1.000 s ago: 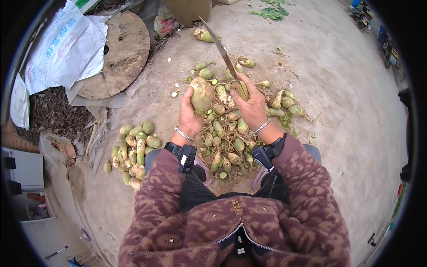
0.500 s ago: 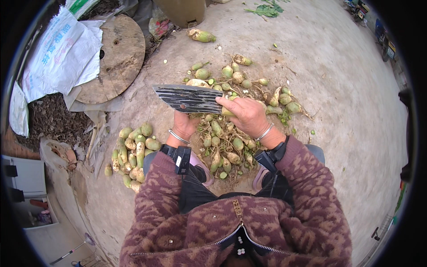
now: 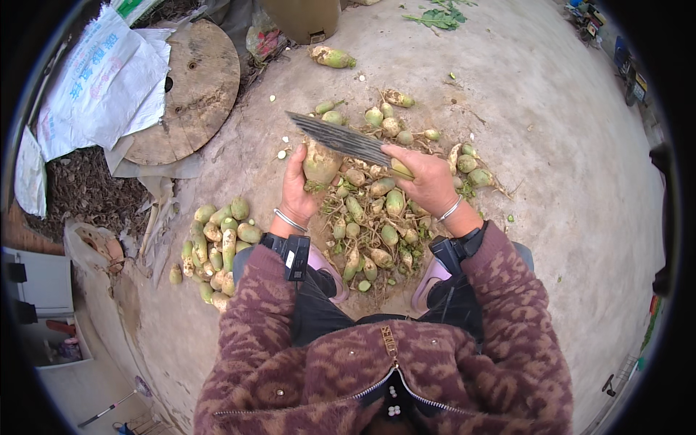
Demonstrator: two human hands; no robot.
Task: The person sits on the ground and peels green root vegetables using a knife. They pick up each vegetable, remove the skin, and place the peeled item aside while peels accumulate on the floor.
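My left hand (image 3: 299, 190) is closed round a thick, soil-stained radish (image 3: 321, 164), green and pale brown. In my right hand (image 3: 429, 180) is the handle of a wide kitchen cleaver (image 3: 341, 139). Its dark, streaked blade points up to the left and passes over the top of the radish; whether they touch I cannot tell. Below both hands lies a heap of green radishes with roots and leafy stubs (image 3: 390, 233), between my feet. More loose radishes (image 3: 391, 127) are scattered just beyond the blade.
A pile of trimmed radishes (image 3: 217, 250) sits on the concrete to my left. Farther left are a round wooden board (image 3: 203, 94), white woven sacks (image 3: 101, 87) and dry leaves (image 3: 87, 192). A single radish (image 3: 332, 57) lies near a brown container (image 3: 303, 18) at the back.
The cleaver has shifted right and turned from nearly level and broadside to slanting and edge-on. The radish in my left hand, mostly hidden behind the blade before, now shows.
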